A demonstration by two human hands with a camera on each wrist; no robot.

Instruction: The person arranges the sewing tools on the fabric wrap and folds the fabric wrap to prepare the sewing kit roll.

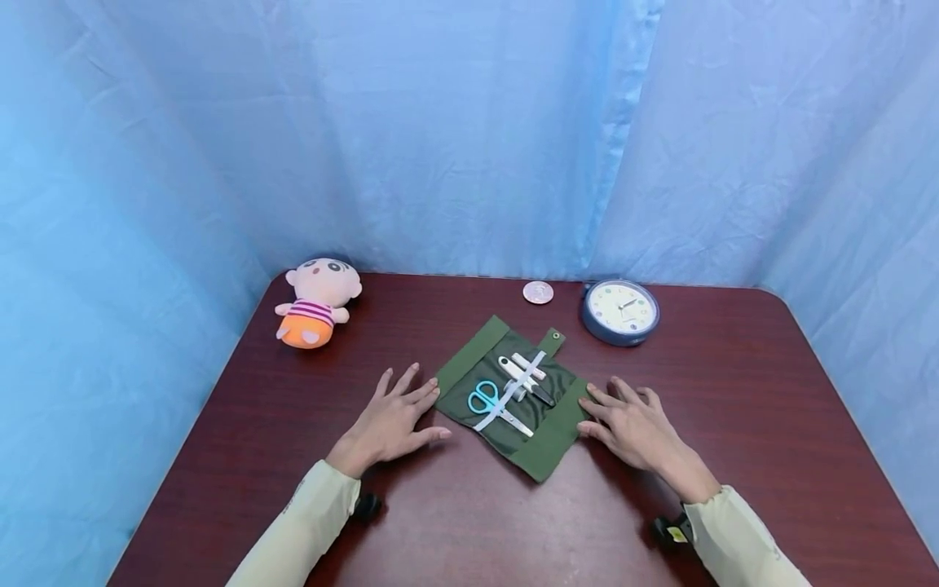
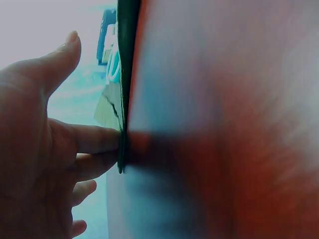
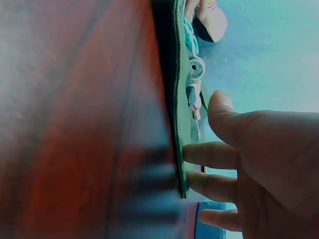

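Note:
An unrolled green fabric tool roll (image 1: 561,428) lies flat and turned at an angle on the table. A pale elastic band (image 1: 487,419) across its dark lining holds scissors (image 1: 482,396) with turquoise handles, a white tool with a dark end (image 1: 539,393), a small white stick-like item (image 1: 530,367) and a small round spool-like piece (image 1: 516,391). My left hand (image 1: 392,420) touches the roll's left corner with extended fingertips, its thumb spread away. At the right corner, my right hand (image 1: 634,424) rests its fingertips on the green flap, as the right wrist view also shows.
A strap with a snap (image 1: 553,341) sticks out from the roll's far side. Behind it lie a round pale disc (image 1: 538,293) and a dark blue clock (image 1: 620,312). A plush doll (image 1: 317,303) sits at the table's back left. Blue curtains (image 1: 469,139) surround the table (image 1: 469,522).

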